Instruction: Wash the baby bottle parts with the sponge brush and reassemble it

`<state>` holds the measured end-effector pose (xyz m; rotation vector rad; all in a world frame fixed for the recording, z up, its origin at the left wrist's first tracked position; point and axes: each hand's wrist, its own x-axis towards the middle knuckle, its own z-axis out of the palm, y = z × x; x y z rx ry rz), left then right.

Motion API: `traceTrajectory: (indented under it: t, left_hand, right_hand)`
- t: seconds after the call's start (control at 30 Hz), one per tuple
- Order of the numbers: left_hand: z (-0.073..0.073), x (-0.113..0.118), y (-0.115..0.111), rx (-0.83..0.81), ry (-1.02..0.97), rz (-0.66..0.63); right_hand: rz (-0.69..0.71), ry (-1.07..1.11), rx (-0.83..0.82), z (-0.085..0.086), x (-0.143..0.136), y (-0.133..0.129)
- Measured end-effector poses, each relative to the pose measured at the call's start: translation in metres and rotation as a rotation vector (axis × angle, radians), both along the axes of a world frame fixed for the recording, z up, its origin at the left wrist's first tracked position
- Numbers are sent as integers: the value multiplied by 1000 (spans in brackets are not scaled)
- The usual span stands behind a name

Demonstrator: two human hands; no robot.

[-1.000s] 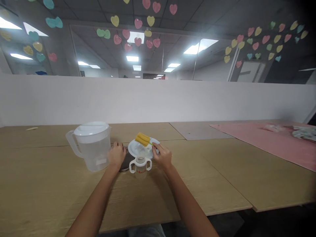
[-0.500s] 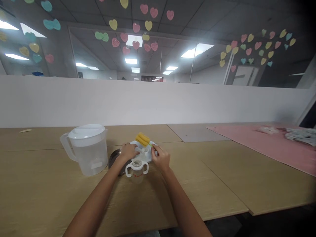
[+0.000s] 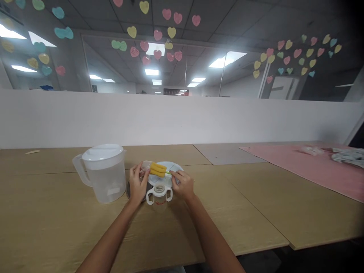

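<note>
My right hand [image 3: 183, 184] pinches the thin green handle of a yellow sponge brush [image 3: 158, 169], which lies almost level and points left. Closed around a clear plastic cap [image 3: 146, 165] is my left hand [image 3: 138, 183]. The brush's yellow head meets the cap's opening; how far it reaches inside I cannot tell. Below the brush a clear bottle with two white handles [image 3: 159, 197] stands upright, its mouth uncovered. Behind it is a white plate [image 3: 176, 167] with whitish parts on it, partly hidden. A dark metal dish [image 3: 128, 190] shows beneath my left hand.
A translucent lidded pitcher [image 3: 106, 176] stands on the table to the left, its handle facing left. A pink cloth [image 3: 298, 165] covers the far right, with crumpled fabric [image 3: 351, 156] on it. A white wall [image 3: 182, 119] runs behind the table.
My left hand has lifted the clear cap from over the plate and turned it toward the brush. The brush has swung down and left to meet it.
</note>
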<state>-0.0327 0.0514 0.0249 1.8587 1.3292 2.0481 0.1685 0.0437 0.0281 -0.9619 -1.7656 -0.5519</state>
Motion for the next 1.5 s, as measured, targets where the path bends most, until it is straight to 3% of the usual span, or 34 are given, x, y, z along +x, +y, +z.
traceTrajectory:
  t: [0.13, 0.3, 0.5, 0.7, 0.8, 0.93, 1.03, 1.2, 1.3, 1.5]
  left_hand:
    - [-1, 3, -6, 103, 105, -42]
    - [4, 1, -9, 75, 182, -160]
    - [0, -4, -1, -15, 209, -132]
    - [-4, -8, 3, -146, 114, -100]
    - [-1, -7, 0, -43, 149, -121]
    - [3, -9, -2, 203, 255, 14]
    - [2, -16, 0, 252, 248, 170]
    - [-3, -25, 6, 96, 347, 207]
    - [-9, -25, 12, -9, 394, 194]
    - [-26, -28, 27, -199, 292, 201]
  right_hand:
    - [3, -78, 19, 2, 1, -1]
    - [11, -123, 66, 3, -1, -2]
    - [34, -179, 98, 1, -1, 1]
    - [18, -267, 205, 1, -2, 3]
    - [-2, -263, 195, -1, -1, 4]
    - [-60, -181, 124, -3, 2, 4]
    - [-138, -40, 92, -2, 4, 4]
    - [-199, 127, 68, 0, 7, 7]
    - [-189, 110, 67, -1, 7, 7]
    - [-170, 44, 39, -2, 3, 7]
